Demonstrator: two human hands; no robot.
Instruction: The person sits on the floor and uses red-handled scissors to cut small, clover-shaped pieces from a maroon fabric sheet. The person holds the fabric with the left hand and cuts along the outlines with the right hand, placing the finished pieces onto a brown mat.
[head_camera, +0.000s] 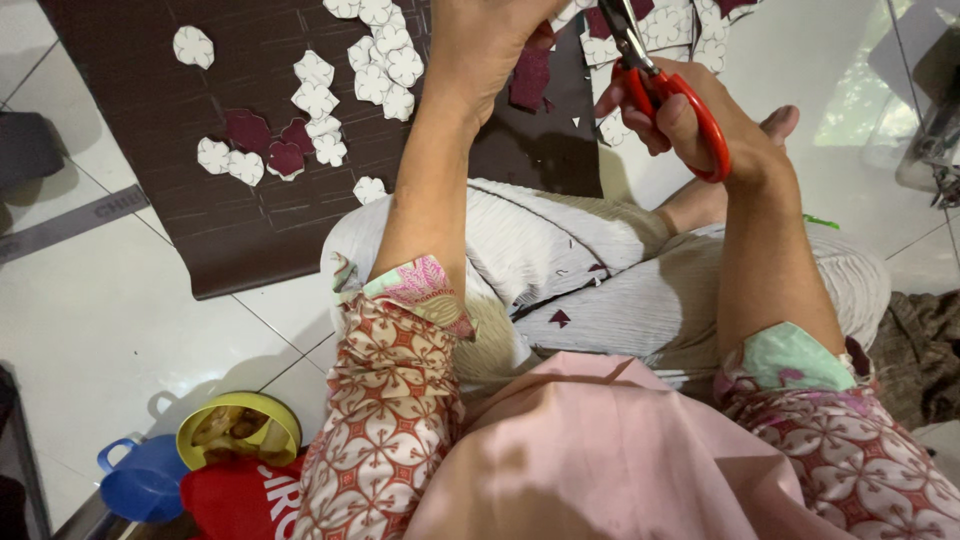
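My right hand (700, 125) grips red-handled scissors (660, 85), blades pointing up toward the top edge. My left hand (485, 50) is raised beside it and pinches a dark maroon paper piece (530, 78) with a white patterned edge. Both hands hover over my crossed legs in pale pleated trousers (560, 260). Small maroon paper scraps (560, 318) lie on my lap.
A dark brown sheet (200, 200) lies on the white tiled floor, covered with several white flower-shaped cutouts (315, 95) and a few maroon ones (265, 140). At lower left stand a blue cup (140, 480), a yellow bowl (240, 430) and a red bag (240, 500).
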